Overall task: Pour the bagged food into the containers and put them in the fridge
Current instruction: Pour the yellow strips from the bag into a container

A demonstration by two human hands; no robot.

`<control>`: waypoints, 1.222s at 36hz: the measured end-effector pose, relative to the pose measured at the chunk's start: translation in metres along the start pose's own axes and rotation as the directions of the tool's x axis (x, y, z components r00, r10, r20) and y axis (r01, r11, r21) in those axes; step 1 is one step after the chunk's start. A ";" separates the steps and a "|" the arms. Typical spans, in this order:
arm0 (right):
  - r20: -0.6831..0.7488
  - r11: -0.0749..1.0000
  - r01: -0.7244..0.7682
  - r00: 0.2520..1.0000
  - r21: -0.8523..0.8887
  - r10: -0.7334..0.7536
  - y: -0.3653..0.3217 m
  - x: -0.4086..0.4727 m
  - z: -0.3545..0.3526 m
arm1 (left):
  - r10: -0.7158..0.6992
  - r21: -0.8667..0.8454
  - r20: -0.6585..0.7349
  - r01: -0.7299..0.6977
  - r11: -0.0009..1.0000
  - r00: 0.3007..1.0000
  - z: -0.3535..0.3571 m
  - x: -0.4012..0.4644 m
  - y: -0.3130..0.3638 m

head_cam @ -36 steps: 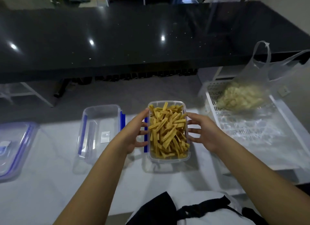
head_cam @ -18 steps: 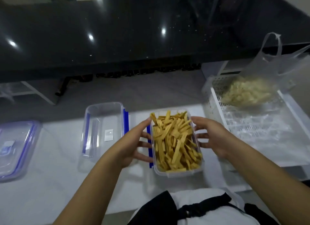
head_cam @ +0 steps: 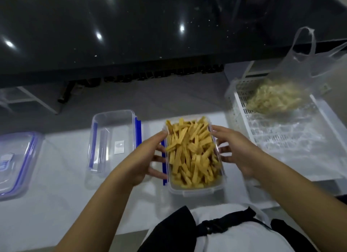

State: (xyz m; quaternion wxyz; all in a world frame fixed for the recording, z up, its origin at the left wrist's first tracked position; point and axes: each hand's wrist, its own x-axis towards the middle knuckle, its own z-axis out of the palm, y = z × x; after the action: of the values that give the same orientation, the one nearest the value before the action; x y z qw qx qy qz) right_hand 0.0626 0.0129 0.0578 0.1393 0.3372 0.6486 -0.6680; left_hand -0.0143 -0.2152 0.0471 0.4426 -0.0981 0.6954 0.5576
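Head view: a clear tub [head_cam: 195, 186] sits on the white counter [head_cam: 56, 204], heaped to the rim with yellow strips [head_cam: 191, 154]. So one pour looks done. The left hand [head_cam: 144, 161] is grasping the tub's left wall, thumb at the far corner, fingers curled against the side by the blue clip [head_cam: 163, 163]. The right hand [head_cam: 236, 154] clasps the right wall the same way, fingers wrapped onto the clear plastic. Both hands are on it, and the tub is uncovered.

To the left stands a lid [head_cam: 114, 141] with blue clips, upturned and well apart from the tub; that one, I'd judge, still has to go on. At the far left edge lies another lid or tub [head_cam: 16, 163], part cut off, and I cannot tell which.

On the right, a white basket [head_cam: 242, 109] holds a thin plastic bag [head_cam: 304, 64] with pale food [head_cam: 272, 99] still inside. That bag is not emptied yet.

No fridge in sight. My read: roughly a third through. First tub filled, its lid to fit, second bag to pour, then both to the fridge.
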 end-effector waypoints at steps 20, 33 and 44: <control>0.042 0.994 0.076 0.996 0.082 -0.080 0.002 -0.003 0.003 | 0.109 0.061 -0.039 -0.107 0.992 0.993 -0.002 0.001 0.008; 0.053 0.995 0.050 0.997 0.092 -0.055 -0.006 0.004 -0.006 | 0.121 -0.023 -0.023 -0.122 0.992 0.992 -0.005 0.002 0.011; -0.032 0.996 -0.047 0.998 0.082 0.050 0.019 0.018 0.003 | 0.038 0.018 0.030 -0.039 0.999 0.999 0.007 0.019 -0.007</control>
State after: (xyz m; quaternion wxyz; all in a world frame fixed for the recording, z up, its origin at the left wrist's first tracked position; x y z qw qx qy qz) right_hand 0.0607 0.0121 0.0318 0.1305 0.3695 0.6148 -0.6844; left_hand -0.0176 -0.2050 0.0286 0.4430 -0.0724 0.6956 0.5609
